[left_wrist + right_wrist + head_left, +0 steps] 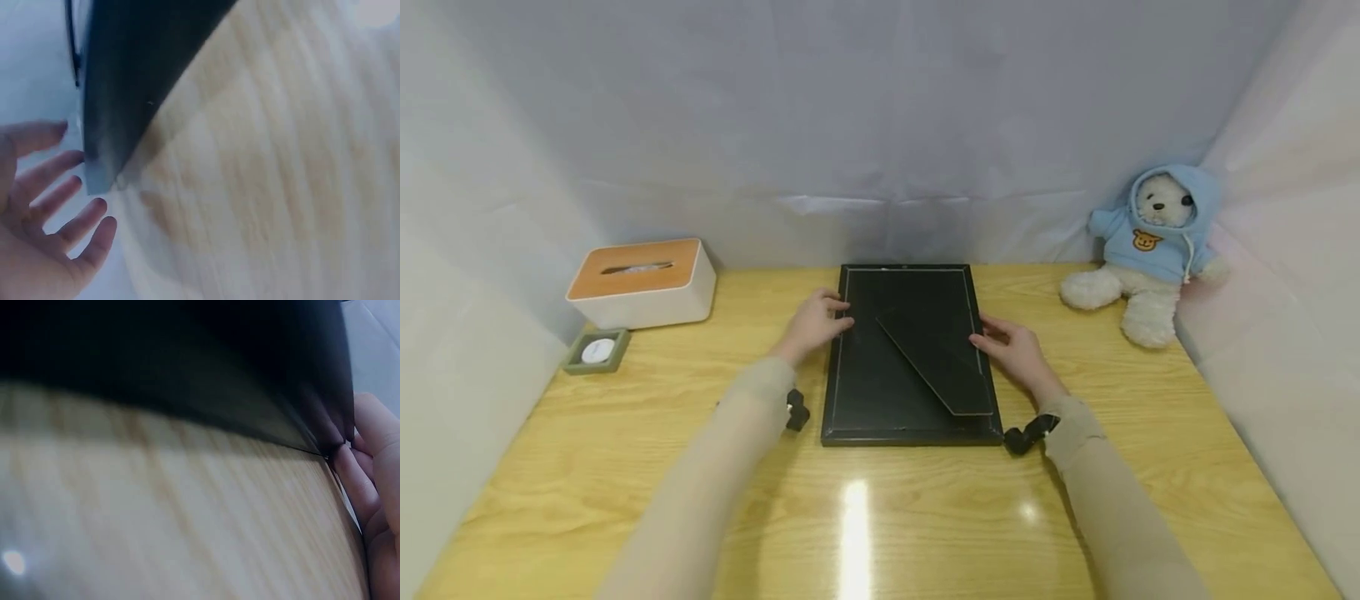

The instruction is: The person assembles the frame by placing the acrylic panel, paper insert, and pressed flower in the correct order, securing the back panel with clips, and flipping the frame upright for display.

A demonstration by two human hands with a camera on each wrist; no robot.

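Observation:
A black picture frame (pixel 880 383) lies face down on the table, its backing up. The stand leg (pixel 936 367) on its back runs diagonally toward the lower right corner. By the upper left edge is my left hand (pixel 816 323); in the left wrist view its fingers (pixel 87 222) are spread and fairly straight, not curled round the frame. My right hand (pixel 1013 350) pinches the right edge, thumb over the top. In the right wrist view, the other fingers (pixel 357 481) are low against the side of the frame, their tips partly hidden.
At the back left stands a white tissue box (pixel 662 304) with a wood-coloured lid. Beside it lies a small green square tray (pixel 617 354) holding a white round item. A plush bear (pixel 1157 250) in a blue hoodie sits at the back right, near the pale curtain (pixel 925 125).

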